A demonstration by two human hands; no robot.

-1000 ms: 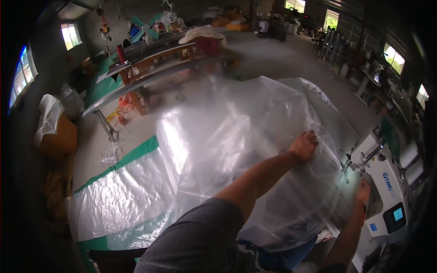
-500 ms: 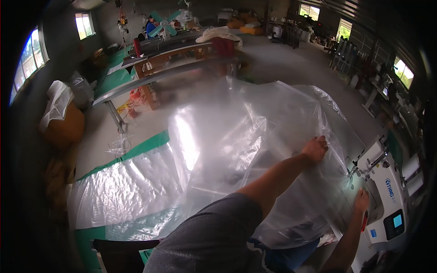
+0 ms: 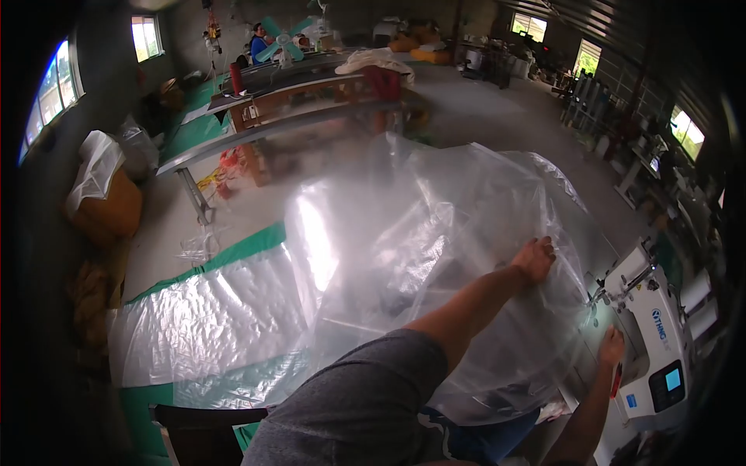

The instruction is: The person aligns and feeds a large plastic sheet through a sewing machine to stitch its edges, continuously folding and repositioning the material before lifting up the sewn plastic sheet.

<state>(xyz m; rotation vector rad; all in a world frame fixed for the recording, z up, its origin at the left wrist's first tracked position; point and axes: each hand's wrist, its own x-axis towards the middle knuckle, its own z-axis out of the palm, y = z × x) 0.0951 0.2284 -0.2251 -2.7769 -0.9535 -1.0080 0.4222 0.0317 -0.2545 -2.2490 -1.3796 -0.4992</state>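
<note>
A large clear plastic sheet [image 3: 373,256] spreads over the work surface and reaches the needle area of a white sewing machine [image 3: 649,334] at the right. My left hand [image 3: 535,260] is closed on the sheet near its right edge, with folds of plastic around the fingers. Just below the needle area, my right hand [image 3: 612,346] is by the machine arm with its fingers curled; what they hold, if anything, is too small to make out. A red item [image 3: 617,380] shows beside the right wrist.
Long tables [image 3: 295,97] and a teal fan [image 3: 285,40] stand behind, with a person in blue [image 3: 259,45] near the fan. A brown chair [image 3: 198,435] is at the lower left. Yellow sacks [image 3: 110,206] lie at the left, and machines line the right wall.
The camera view has turned slightly, shifting the scene. My left hand has moved a little toward the machine with the plastic, while my right hand has come slightly lower along the machine.
</note>
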